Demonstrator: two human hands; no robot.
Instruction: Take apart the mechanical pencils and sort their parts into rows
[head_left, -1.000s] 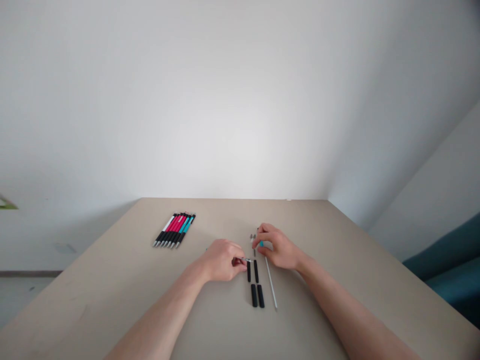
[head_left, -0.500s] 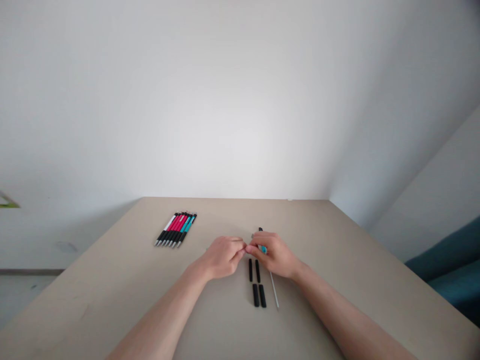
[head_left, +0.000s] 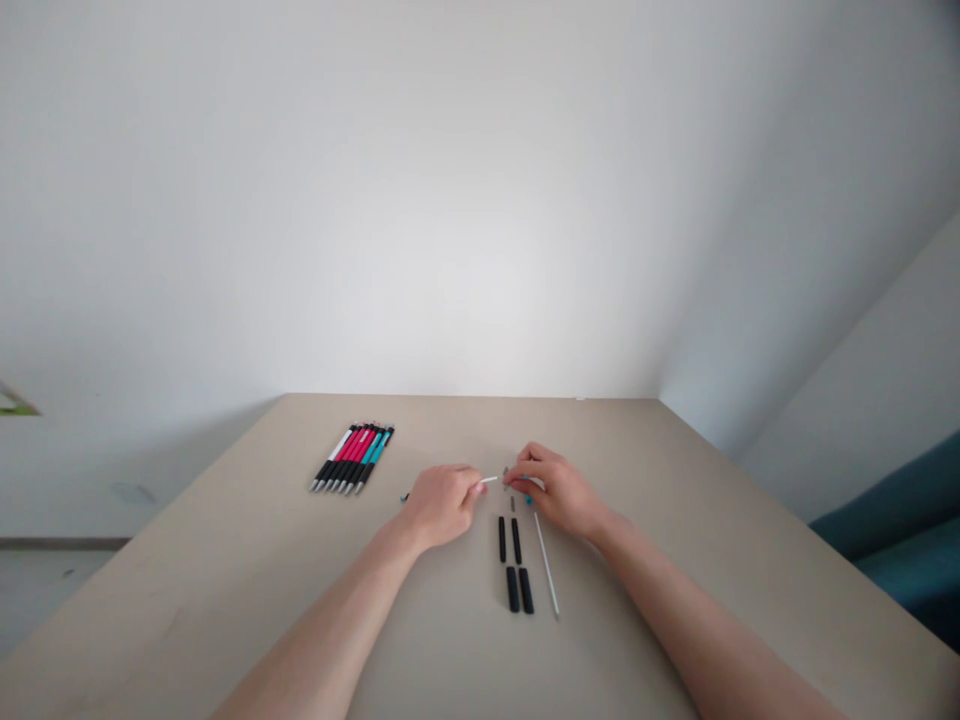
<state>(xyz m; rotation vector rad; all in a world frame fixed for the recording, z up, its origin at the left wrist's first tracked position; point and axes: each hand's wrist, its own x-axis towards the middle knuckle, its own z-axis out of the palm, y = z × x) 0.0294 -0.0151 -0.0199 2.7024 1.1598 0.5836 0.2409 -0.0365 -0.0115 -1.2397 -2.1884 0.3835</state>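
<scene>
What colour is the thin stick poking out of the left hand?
White; the thin stick shows in the head view, poking out of the left hand.

1 head-mounted view, forward and down over the table [head_left: 435, 630] toward the wall [head_left: 480, 200], fine detail perhaps indistinct

- Left hand [head_left: 442, 505]: bare, its back smooth and rounded, the outline narrowing toward the wrist [head_left: 409, 532].
- Left forearm [head_left: 337, 615]: bare and smooth-edged, slim near the hand, thickening evenly down to the lower border, which cuts it off.
- Right hand [head_left: 561, 492]: bare, with slender fingers [head_left: 534, 453]; finer detail is too small to make out.
- Right forearm [head_left: 675, 600]: bare, smooth, tapering from a wide lower end.
</scene>
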